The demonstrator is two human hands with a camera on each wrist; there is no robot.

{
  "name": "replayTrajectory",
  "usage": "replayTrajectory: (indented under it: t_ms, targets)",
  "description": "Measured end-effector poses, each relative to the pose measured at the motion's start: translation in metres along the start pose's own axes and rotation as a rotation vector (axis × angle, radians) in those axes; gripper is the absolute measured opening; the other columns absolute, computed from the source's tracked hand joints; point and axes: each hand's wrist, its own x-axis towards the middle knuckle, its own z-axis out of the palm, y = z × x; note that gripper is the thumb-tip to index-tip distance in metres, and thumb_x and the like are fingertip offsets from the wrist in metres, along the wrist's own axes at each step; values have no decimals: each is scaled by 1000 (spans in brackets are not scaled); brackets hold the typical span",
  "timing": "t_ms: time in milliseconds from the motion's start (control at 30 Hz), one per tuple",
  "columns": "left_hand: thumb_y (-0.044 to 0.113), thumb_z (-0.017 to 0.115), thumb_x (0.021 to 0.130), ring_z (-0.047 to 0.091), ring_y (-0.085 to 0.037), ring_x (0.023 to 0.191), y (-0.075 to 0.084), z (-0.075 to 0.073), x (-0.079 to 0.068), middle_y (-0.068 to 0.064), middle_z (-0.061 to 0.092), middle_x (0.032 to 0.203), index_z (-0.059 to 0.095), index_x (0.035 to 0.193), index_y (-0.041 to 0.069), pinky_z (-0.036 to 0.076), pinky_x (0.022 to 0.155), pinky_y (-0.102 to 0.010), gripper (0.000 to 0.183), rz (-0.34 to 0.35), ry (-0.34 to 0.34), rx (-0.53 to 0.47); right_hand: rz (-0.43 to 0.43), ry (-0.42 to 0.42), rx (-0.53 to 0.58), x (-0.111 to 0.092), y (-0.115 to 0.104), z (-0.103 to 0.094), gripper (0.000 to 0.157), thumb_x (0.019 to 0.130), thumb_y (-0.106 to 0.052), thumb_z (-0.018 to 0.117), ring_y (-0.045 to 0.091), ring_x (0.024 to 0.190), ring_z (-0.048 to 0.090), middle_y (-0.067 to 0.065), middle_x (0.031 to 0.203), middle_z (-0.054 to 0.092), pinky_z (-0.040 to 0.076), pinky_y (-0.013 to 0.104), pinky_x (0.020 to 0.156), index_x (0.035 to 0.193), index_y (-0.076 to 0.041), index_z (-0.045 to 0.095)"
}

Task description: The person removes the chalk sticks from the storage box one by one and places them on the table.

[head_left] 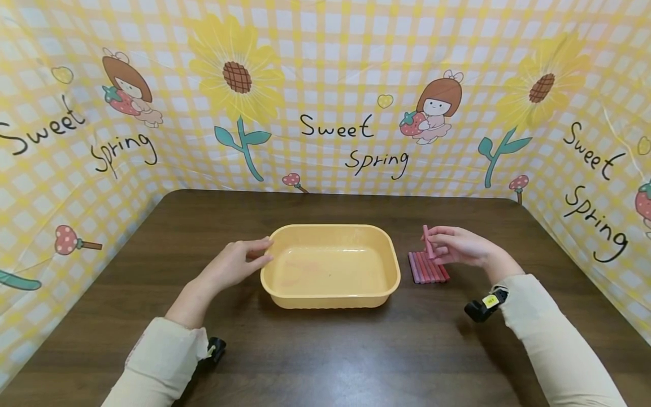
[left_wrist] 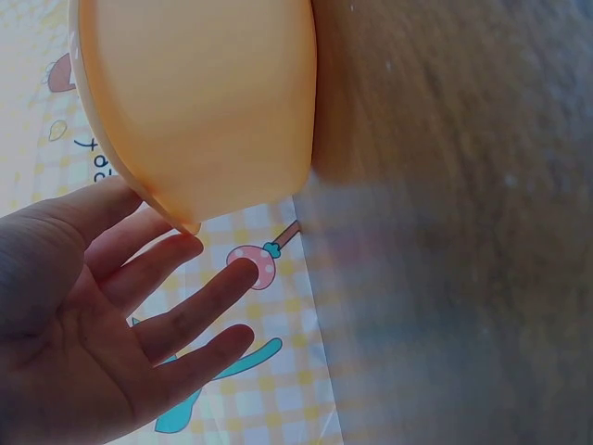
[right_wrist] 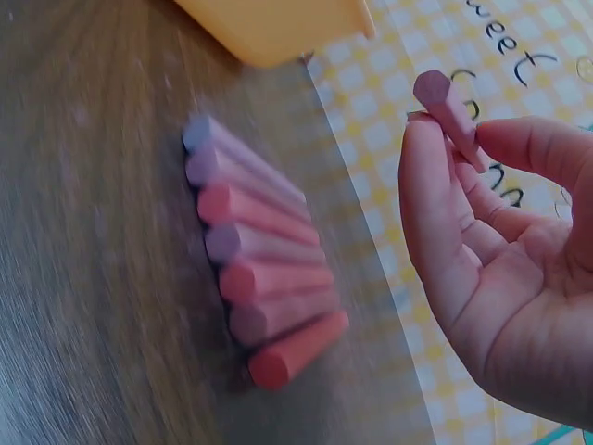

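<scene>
A pale yellow basin (head_left: 330, 302) sits on the dark wooden table. My left hand (head_left: 235, 263) touches its left rim with the thumb and forefinger, while the other fingers spread outward beneath the rim in the left wrist view. To the basin's right, my right hand (head_left: 460, 247) pinches one pink chalk stick (right_wrist: 451, 111) between thumb and fingertips. That stick is raised, tilted, above a row of chalk sticks (head_left: 421, 270). The row lies side by side on the table, in shades from lilac and mauve to coral red (right_wrist: 295, 351).
The brown table (head_left: 325, 350) carries the basin and the row. A yellow checked cloth (head_left: 330, 68) printed with sunflowers and lettering rises behind it and along both sides. A dark wrist camera (head_left: 485, 306) hangs below the right sleeve.
</scene>
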Motion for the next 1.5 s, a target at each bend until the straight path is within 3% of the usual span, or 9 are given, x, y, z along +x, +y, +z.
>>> replayTrajectory:
  t_ms: [467,700,1100,1500]
  targets:
    - [20,57,93,59,-35,113,-1,0,0,-22,45,139,49,133,-2,52,90,-44,46,2,3,-3,50,85,-80,-11,17,-28,10,100,-19,42,5,79,63,-7,84,62,56,24,76,106,-14,48]
    - [21,57,93,58,-35,116,-1,1,-1,-21,44,139,48,133,-1,50,93,-45,47,-7,-1,-4,110,114,-187,-12,23,-36,24,99,-23,44,6,77,62,-5,84,61,56,26,75,114,-5,45]
    - [20,57,93,57,-35,116,-1,1,0,-21,44,139,48,133,-2,50,93,-45,47,-8,0,-12,209,136,-346,-12,32,-33,40,96,-24,52,7,71,60,-2,80,60,56,23,68,122,6,43]
    - [22,57,93,57,-35,117,-1,1,0,-21,44,140,48,134,-1,50,93,-45,48,-10,1,-5,235,151,-395,-11,30,-25,40,93,-26,56,8,70,57,-1,82,56,55,23,66,118,5,46]
